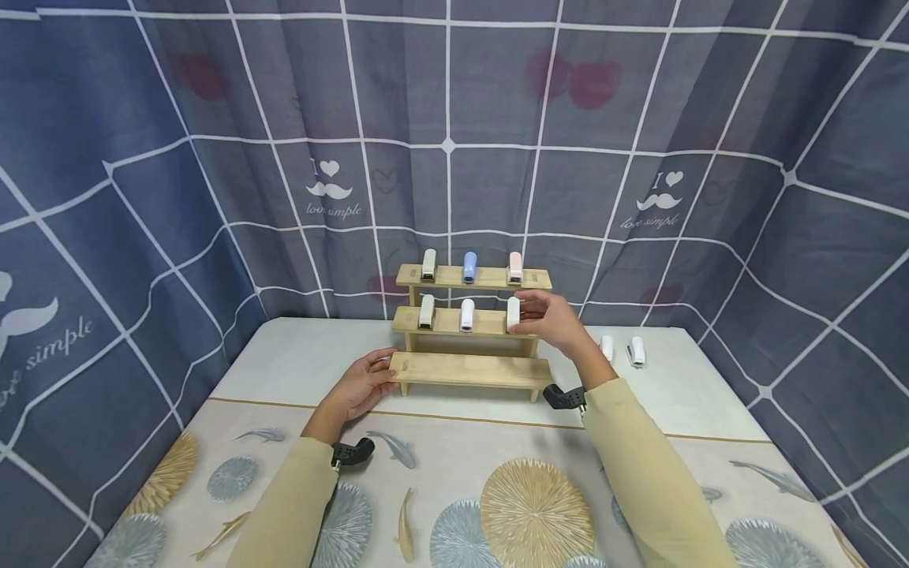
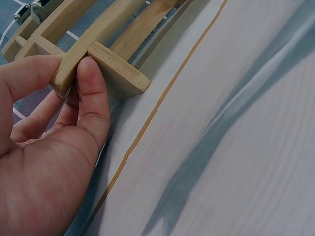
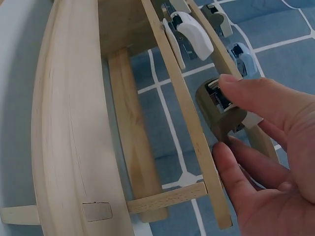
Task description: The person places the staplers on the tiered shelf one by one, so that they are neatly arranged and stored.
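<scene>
While the pale wooden three-tier stand (image 1: 497,371) is pinched at its lowest board's left end by the bare left hand (image 1: 358,386), presumably for steadiness, a small off-white rounded stapler (image 1: 513,314) is clamped between thumb and fingers of the bare right hand (image 1: 552,319), at the middle board's right end. Its place seems matched to the spacing of the cream stapler (image 1: 426,311) and glossy white stapler (image 1: 466,314) beside it, and to the pale-green stapler (image 1: 429,263), blue stapler (image 1: 469,267) and pink stapler (image 1: 515,267) above; whether its weight is borne by the board cannot quite be told.
</scene>
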A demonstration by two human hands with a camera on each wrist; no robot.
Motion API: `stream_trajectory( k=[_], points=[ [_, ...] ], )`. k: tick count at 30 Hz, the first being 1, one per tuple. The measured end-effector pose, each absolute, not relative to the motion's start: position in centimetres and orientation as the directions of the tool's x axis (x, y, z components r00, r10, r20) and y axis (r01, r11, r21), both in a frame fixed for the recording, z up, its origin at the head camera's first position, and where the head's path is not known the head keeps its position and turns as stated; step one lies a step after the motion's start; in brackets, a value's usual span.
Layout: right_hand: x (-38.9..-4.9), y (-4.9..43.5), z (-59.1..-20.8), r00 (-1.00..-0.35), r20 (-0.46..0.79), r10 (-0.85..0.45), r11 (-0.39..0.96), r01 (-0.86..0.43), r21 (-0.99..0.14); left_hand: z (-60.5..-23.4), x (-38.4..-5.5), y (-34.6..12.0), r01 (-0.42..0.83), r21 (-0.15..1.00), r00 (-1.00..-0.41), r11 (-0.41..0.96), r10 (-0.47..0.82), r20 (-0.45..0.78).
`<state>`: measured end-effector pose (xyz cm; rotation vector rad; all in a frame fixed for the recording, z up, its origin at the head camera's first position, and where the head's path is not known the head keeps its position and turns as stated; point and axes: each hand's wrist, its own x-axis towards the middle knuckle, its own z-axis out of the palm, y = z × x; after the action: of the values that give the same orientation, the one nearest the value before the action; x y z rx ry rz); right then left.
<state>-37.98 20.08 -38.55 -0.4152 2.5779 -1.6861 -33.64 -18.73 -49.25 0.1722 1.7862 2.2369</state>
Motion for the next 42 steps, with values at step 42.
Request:
stream_trajectory(
  k=[42],
  points=[
    [-36.6, 22.5, -40.7, -0.949, 0.269, -0.166, 0.263, -0.306, -0.915, -49.3, -33.9, -18.7, -0.156, 0.970, -0.956, -0.184, 0.274, -0.102]
  ],
)
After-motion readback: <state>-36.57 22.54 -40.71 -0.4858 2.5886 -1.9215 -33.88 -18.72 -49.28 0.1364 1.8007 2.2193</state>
